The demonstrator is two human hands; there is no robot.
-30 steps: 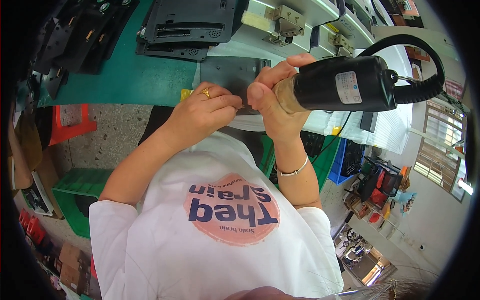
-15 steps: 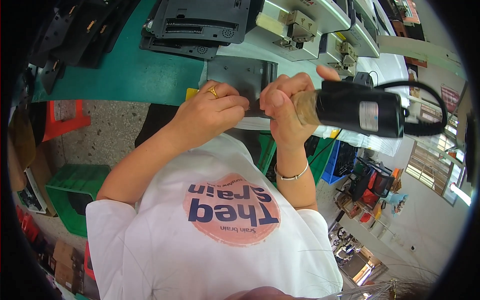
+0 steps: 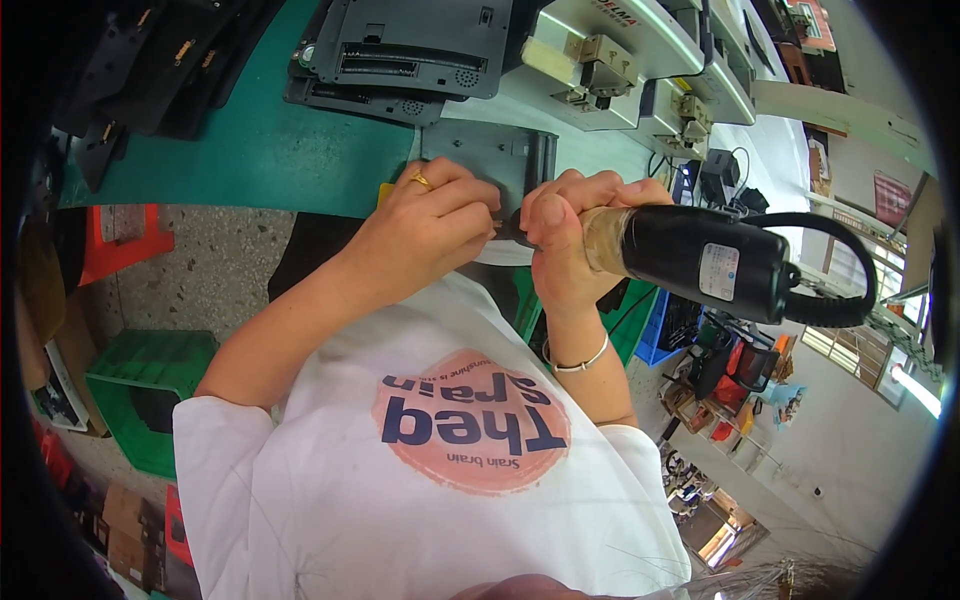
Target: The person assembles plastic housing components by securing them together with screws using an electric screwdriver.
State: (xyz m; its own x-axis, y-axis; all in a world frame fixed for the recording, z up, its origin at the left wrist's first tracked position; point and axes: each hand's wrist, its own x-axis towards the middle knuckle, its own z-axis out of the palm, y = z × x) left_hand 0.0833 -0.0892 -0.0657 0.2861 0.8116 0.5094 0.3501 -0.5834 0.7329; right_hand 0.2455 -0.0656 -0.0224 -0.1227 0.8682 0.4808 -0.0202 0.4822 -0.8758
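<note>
My right hand [image 3: 572, 235] wraps round the front end of a black electric screwdriver [image 3: 668, 245] with tan tape near its nose. The tool lies nearly level, its thick coiled cable looping off the rear at the right. Its tip points left toward my left hand [image 3: 432, 228], whose fingers are pinched together close to the tip. Whatever those fingers hold is hidden or too small to name. Just beyond both hands, a dark grey plastic panel [image 3: 485, 150] lies on the white-covered part of the bench.
Black plastic housings [image 3: 415, 45] are stacked behind the panel, and more dark panels [image 3: 150, 70] lean at the far left of the green bench top [image 3: 300, 160]. White machines with metal fittings [image 3: 607, 65] stand at back right. A green crate [image 3: 150, 370] sits on the floor at left.
The rear of the screwdriver has swung down toward me, and my right hand has shifted slightly with it. My left hand stays pinched in nearly the same place.
</note>
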